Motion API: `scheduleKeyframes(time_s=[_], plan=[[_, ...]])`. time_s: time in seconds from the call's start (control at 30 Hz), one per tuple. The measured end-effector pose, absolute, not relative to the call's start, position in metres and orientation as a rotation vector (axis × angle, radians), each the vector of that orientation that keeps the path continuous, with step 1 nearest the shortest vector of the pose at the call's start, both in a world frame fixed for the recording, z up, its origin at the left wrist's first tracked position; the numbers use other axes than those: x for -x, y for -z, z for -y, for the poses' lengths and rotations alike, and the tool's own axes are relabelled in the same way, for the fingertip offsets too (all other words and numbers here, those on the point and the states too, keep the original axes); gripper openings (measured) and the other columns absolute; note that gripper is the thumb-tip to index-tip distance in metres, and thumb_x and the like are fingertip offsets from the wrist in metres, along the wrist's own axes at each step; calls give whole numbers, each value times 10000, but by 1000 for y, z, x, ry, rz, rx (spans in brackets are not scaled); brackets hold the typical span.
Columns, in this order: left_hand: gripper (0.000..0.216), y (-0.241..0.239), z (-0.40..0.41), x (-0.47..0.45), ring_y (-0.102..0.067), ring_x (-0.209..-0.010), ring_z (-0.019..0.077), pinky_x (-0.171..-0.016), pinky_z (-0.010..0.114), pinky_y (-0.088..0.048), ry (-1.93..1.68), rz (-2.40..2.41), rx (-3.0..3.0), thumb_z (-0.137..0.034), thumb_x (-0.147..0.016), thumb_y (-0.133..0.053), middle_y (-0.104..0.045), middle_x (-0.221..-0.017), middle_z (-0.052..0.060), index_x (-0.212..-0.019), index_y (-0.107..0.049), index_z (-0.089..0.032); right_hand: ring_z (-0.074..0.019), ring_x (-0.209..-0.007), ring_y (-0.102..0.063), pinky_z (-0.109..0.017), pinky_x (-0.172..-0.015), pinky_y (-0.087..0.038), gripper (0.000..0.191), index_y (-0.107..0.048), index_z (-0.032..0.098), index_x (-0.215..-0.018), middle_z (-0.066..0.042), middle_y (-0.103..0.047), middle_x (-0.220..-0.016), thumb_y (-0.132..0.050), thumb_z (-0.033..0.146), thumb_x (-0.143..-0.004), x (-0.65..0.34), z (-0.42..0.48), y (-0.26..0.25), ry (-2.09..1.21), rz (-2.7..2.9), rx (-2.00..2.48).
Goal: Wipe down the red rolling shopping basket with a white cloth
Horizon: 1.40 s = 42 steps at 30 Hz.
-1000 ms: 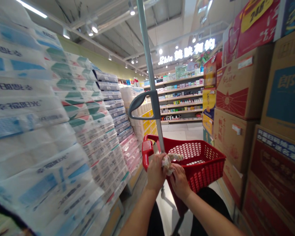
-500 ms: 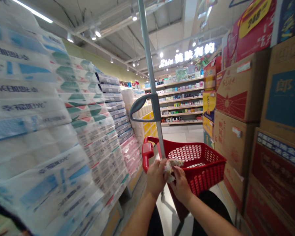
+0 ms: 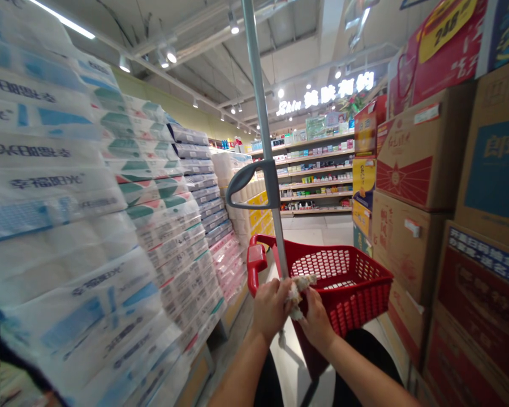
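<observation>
My left hand and my right hand meet just behind a red plastic shopping basket. Both are closed on a small crumpled whitish cloth, pinched between them. The cloth presses against the foot of a grey metal pole that rises from the basket's near edge and carries a curved grey handle. A red grip sits on the basket's left corner, just above my left hand.
Tall stacks of wrapped tissue packs wall the left side of the aisle. Cardboard cartons are piled high on the right. Stocked shelves stand at the far end under a lit sign, with pale floor between.
Both hands with the cloth have slid a little down and to the right along the pole's base. The view has shifted slightly.
</observation>
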<state>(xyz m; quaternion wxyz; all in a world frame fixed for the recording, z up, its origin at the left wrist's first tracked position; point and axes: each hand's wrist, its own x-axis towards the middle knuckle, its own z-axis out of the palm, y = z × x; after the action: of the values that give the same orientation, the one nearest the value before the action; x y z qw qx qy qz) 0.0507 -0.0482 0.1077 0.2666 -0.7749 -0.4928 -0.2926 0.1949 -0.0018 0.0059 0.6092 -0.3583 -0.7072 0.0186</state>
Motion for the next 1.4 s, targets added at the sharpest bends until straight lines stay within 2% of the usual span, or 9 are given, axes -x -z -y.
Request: scheduleKeyframes(time_s=[0.27,0.47,0.77,0.97,1.17,1.4], plan=[[302,-104,49,-49,-561,-811,218,-736,367,-418,782,1263,2104,-386,-872,-507,-611,-875,44,-1129,-568,-241,-295,-1097,-573,-476,-911,-511,542,-444,202,-1266,-125,-587,-1168,-607,169,-750,-192,5,-11,-184,1599,829],[320,-105,50,-50,-575,-811,214,-735,359,-424,762,1271,2096,-380,-872,-504,-626,-879,51,-1153,-565,-240,-294,-1085,-582,-482,-911,-513,551,-455,211,-1273,-121,-594,-1170,-619,171,-749,-193,4,-11,-172,1581,802],[353,-109,53,-50,-591,-885,227,-795,383,-427,778,1263,2175,-396,-898,-463,-655,-988,71,-1193,-540,-218,-277,-1083,-582,-491,-943,-495,514,-487,252,-1257,-85,-609,-1161,-599,144,-768,-193,7,-18,-110,1633,693],[430,-109,53,-49,-589,-866,231,-777,386,-425,778,1246,2177,-429,-936,-356,-651,-974,94,-1244,-527,-183,-266,-1110,-577,-450,-937,-512,491,-488,243,-1264,-101,-591,-1192,-539,116,-793,-189,17,-22,-88,1620,619],[541,-111,56,-47,-589,-857,221,-761,368,-425,818,1186,2217,-494,-956,-224,-648,-970,94,-1339,-467,-199,-268,-1050,-622,-422,-893,-540,493,-464,228,-1262,-105,-620,-1162,-569,154,-786,-189,22,-23,-195,1598,642],[457,-114,59,-48,-590,-841,210,-762,357,-424,805,1220,2204,-394,-963,-270,-651,-936,83,-1305,-502,-200,-245,-1013,-638,-378,-881,-543,484,-458,233,-1242,-83,-630,-1134,-577,166,-777,-190,30,-32,-350,1613,647]])
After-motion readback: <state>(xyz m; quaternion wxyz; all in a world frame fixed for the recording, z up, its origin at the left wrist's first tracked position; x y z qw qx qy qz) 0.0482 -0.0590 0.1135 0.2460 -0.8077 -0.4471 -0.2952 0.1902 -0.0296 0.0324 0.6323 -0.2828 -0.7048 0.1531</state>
